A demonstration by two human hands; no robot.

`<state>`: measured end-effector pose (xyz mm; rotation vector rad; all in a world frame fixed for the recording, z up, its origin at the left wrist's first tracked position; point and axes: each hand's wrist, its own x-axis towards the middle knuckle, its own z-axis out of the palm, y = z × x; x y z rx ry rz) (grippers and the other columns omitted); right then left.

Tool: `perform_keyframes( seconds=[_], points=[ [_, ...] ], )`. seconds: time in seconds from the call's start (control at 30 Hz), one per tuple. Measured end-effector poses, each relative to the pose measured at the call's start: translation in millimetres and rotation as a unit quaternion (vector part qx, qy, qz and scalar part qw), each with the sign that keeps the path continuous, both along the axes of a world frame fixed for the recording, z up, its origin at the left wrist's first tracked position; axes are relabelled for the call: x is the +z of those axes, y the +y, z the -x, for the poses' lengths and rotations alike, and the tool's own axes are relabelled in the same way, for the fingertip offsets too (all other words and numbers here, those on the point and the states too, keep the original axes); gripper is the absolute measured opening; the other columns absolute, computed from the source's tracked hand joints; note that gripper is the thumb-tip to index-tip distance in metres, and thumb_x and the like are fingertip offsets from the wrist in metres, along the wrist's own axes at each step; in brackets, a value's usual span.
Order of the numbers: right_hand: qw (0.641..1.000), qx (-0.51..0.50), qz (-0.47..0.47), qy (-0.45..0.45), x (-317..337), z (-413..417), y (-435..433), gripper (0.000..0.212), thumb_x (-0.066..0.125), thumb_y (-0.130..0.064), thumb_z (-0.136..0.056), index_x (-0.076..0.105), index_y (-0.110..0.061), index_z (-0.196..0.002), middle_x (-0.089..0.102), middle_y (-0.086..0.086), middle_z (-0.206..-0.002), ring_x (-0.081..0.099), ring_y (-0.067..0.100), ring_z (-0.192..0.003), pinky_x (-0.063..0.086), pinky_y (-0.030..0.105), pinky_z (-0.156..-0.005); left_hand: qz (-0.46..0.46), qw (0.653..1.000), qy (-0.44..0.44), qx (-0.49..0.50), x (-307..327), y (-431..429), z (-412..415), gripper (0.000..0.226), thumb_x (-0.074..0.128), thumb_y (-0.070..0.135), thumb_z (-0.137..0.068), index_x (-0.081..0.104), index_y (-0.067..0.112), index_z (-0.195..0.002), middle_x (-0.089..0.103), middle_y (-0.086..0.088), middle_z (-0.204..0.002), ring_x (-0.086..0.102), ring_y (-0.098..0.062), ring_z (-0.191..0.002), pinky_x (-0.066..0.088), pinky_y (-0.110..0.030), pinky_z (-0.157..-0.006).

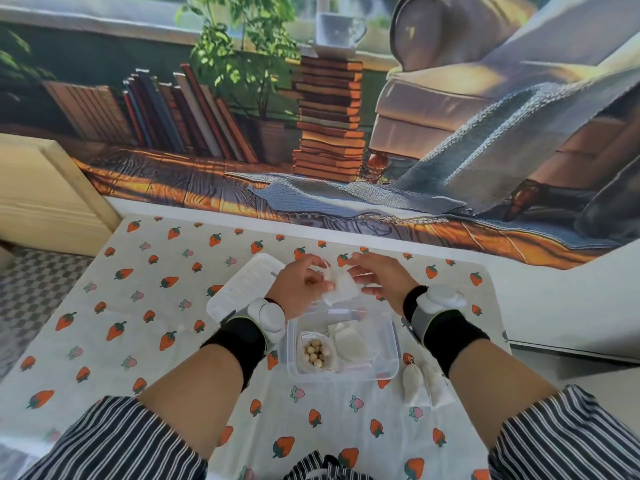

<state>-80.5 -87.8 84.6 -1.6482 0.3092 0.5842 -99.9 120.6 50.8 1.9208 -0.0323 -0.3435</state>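
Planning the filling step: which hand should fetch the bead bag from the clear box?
Probably left: the bead bag lies in the left side of the clear box, below the left hand; the right hand is farther.
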Motion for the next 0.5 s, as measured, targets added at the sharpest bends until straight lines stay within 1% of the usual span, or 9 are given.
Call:
perform_keyframes(
  seconds=[0.07,0.13,0.17,0.2,0.27,0.33,0.4,0.47,0.5],
  points=[
    [0.996,0.049,0.062,-0.03,4.0,-0.7,5.5,0.047,0.065,-0.059,-0.086,0.074,-0.019,-0.109,0.074,-0.004,-0.1,0.068,0.012,-0.092,0.05,0.03,-0.085,-0.03,0.999,-0.006,-0.023,2.2,1.4,-0.8,0.03,0.078,0.023,-0.087,0.059,0.026,-0.11,0.075,-0.002,-0.081,0.068,-0.017,-0.071,0.051,-0.018,-0.066],
    [0.989,0.084,0.111,-0.059,5.7,-1.3,9.6,0.048,0.067,-0.059,-0.084,0.076,-0.014,-0.099,0.073,-0.003,-0.089,0.066,0.01,-0.08,0.052,0.027,-0.078,-0.05,0.998,-0.013,-0.039,3.4,2.2,-2.1,0.029,0.076,0.022,-0.089,0.058,0.026,-0.112,0.075,0.0,-0.082,0.068,-0.017,-0.071,0.048,-0.016,-0.064],
    [0.983,0.105,0.132,-0.072,5.6,-2.6,10.4,0.043,0.072,-0.054,-0.083,0.077,-0.012,-0.093,0.07,-0.003,-0.081,0.063,0.01,-0.072,0.052,0.026,-0.072,-0.056,0.997,-0.013,-0.042,4.0,2.5,-2.5,0.029,0.076,0.022,-0.09,0.059,0.025,-0.114,0.075,0.001,-0.082,0.067,-0.013,-0.069,0.046,-0.014,-0.063],
    [0.977,0.129,0.149,-0.082,4.8,-3.2,11.4,0.033,0.075,-0.045,-0.083,0.078,-0.013,-0.089,0.069,-0.003,-0.076,0.061,0.009,-0.067,0.052,0.025,-0.067,-0.06,0.997,-0.013,-0.041,4.4,3.3,-2.6,0.03,0.075,0.022,-0.091,0.06,0.022,-0.116,0.074,0.003,-0.082,0.065,-0.007,-0.067,0.044,-0.012,-0.061],
    [0.972,0.153,0.157,-0.086,1.1,-3.2,12.2,0.013,0.075,-0.027,-0.086,0.08,-0.015,-0.089,0.071,-0.005,-0.076,0.061,0.008,-0.064,0.054,0.023,-0.065,-0.061,0.997,-0.012,-0.034,6.1,4.8,-2.3,0.03,0.074,0.024,-0.092,0.062,0.021,-0.119,0.074,0.006,-0.084,0.063,0.002,-0.064,0.043,-0.013,-0.062],
    [0.978,0.135,0.14,-0.072,-2.0,-1.4,14.7,0.01,0.07,-0.015,-0.089,0.079,-0.012,-0.088,0.07,-0.004,-0.076,0.062,0.009,-0.062,0.056,0.024,-0.066,-0.074,0.997,-0.025,-0.006,6.2,5.1,-1.2,0.028,0.074,0.027,-0.092,0.062,0.022,-0.116,0.073,0.006,-0.089,0.064,-0.002,-0.074,0.045,-0.021,-0.069],
    [0.986,0.099,0.118,-0.065,-3.2,0.6,18.3,0.014,0.066,-0.009,-0.09,0.076,-0.011,-0.08,0.068,-0.003,-0.071,0.063,0.012,-0.061,0.058,0.029,-0.07,-0.112,0.99,-0.063,0.064,3.8,3.2,0.0,0.027,0.075,0.036,-0.09,0.059,0.021,-0.106,0.067,0.004,-0.089,0.061,-0.011,-0.08,0.048,-0.028,-0.074],
    [0.991,0.054,0.097,-0.068,-3.9,3.6,23.5,0.015,0.066,-0.007,-0.09,0.072,-0.008,-0.076,0.068,0.003,-0.071,0.066,0.017,-0.065,0.061,0.036,-0.074,-0.12,0.983,-0.068,0.125,6.2,0.0,3.4,0.035,0.071,0.048,-0.09,0.055,0.016,-0.091,0.062,-0.001,-0.077,0.061,-0.018,-0.072,0.05,-0.033,-0.072],
    [0.993,0.04,0.085,-0.07,-4.4,4.6,25.5,0.013,0.067,-0.007,-0.09,0.071,-0.005,-0.077,0.067,0.006,-0.07,0.066,0.019,-0.066,0.062,0.038,-0.075,-0.115,0.985,-0.044,0.125,7.9,-1.6,4.2,0.042,0.068,0.053,-0.09,0.056,0.013,-0.087,0.065,-0.003,-0.075,0.065,-0.019,-0.069,0.053,-0.035,-0.071]
  ],
)
